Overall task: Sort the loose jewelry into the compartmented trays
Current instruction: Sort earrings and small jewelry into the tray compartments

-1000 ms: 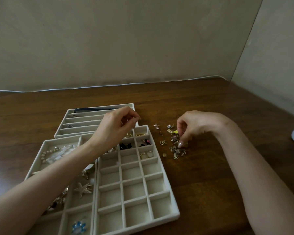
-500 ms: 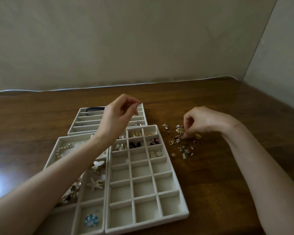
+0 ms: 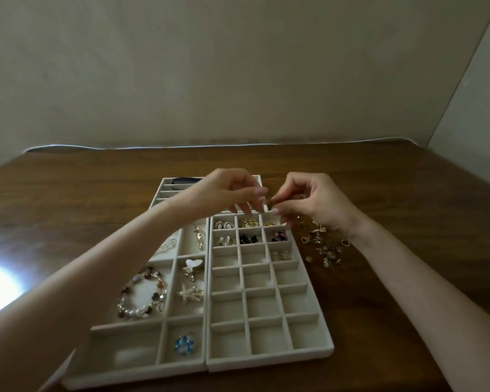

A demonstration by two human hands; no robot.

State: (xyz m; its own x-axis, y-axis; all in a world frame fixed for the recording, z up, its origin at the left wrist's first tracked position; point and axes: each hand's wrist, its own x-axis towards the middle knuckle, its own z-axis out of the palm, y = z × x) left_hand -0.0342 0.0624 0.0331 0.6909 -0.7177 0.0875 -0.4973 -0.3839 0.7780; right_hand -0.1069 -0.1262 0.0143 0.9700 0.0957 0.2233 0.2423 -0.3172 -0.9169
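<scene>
Sorting looks under halfway: fingers point(image 3: 260, 191) of left hand point(image 3: 224, 190) and right hand point(image 3: 317, 202) pinch a small gold piece point(image 3: 270, 200) above the grid tray point(image 3: 269, 360); its lower compartments sit bare, and a loose pile point(image 3: 326, 250) waits on the counter point(image 3: 379, 306).

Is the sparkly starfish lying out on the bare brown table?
No, the starfish sits inside a compartment of the left tray, just right of the beaded bracelet.
</scene>
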